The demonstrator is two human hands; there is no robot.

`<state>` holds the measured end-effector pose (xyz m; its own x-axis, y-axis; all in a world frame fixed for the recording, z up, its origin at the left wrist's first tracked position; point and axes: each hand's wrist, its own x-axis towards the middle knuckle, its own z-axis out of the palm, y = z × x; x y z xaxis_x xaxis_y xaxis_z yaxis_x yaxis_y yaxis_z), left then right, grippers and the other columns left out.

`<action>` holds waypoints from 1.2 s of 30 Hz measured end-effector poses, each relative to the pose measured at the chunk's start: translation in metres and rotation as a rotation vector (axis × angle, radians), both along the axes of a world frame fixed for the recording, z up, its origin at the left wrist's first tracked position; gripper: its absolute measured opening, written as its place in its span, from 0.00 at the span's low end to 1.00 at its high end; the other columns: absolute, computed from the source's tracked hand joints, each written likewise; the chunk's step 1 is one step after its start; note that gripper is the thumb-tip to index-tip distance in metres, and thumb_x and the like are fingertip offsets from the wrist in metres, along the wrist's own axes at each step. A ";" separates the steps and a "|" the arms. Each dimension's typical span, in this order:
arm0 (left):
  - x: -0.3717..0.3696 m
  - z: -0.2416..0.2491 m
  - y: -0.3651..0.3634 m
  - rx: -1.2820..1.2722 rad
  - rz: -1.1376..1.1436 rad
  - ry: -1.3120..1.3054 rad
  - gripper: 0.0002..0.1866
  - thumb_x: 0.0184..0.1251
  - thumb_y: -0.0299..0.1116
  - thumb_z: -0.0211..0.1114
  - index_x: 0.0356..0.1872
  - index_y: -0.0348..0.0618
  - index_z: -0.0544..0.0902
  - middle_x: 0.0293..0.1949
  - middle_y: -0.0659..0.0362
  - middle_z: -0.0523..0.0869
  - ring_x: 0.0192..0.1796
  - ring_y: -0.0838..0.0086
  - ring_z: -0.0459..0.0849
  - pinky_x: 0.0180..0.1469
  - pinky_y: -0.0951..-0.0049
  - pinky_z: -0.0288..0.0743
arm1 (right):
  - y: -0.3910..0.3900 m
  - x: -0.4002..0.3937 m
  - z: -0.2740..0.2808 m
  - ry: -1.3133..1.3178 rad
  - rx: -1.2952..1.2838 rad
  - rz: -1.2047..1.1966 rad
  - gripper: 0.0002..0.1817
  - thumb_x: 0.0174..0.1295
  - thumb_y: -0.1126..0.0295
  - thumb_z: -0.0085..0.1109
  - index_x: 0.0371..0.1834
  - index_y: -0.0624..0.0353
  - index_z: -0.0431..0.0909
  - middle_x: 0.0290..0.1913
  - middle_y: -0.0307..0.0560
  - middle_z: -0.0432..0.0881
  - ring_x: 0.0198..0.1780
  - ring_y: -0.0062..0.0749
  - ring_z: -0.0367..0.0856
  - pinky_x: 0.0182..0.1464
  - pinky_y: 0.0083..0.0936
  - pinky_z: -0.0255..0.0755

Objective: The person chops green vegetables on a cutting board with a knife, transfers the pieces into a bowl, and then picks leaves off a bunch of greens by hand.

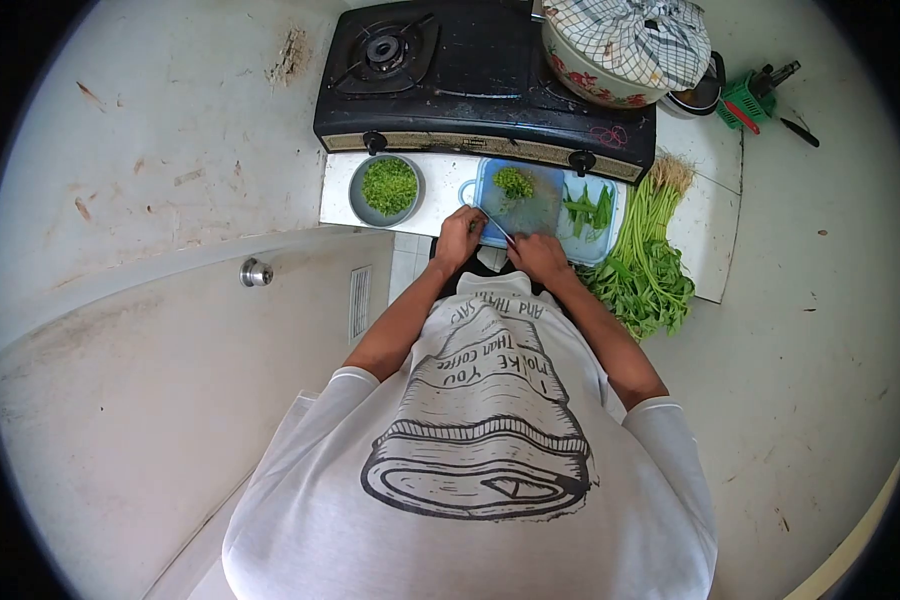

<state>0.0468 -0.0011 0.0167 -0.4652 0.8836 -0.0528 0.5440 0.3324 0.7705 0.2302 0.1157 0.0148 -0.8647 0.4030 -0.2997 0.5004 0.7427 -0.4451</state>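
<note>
My right hand (540,257) is closed round the handle of a knife (496,226) at the near edge of a blue cutting board (540,215). The thin blade slants up and left across the board. Near the blade's tip, at the board's left edge, my left hand (460,237) has its fingers bent together; what they hold, if anything, is hidden. A small heap of chopped greens (513,183) lies at the back of the board. Several whole green leaves (588,208) lie on the right, in a pale blue tray (610,235).
A grey bowl (354,205) of chopped greens stands left. To the right, a large bunch of leafy stems (645,240) overhangs the counter edge. Behind are a black gas stove (460,75), a cloth-covered flowered pot (590,80) and a green basket (735,100) with utensils.
</note>
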 end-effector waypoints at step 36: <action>-0.002 -0.008 -0.009 0.017 0.010 0.005 0.08 0.65 0.20 0.68 0.44 0.38 0.89 0.44 0.46 0.88 0.44 0.50 0.89 0.48 0.59 0.82 | -0.001 -0.010 -0.006 -0.051 0.000 0.010 0.19 0.72 0.52 0.58 0.39 0.58 0.88 0.32 0.60 0.89 0.37 0.56 0.90 0.43 0.50 0.84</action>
<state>0.0450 -0.0097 0.0085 -0.4747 0.8794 -0.0351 0.5447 0.3249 0.7731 0.2202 0.1148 0.0088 -0.8524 0.3939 -0.3438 0.5147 0.7478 -0.4195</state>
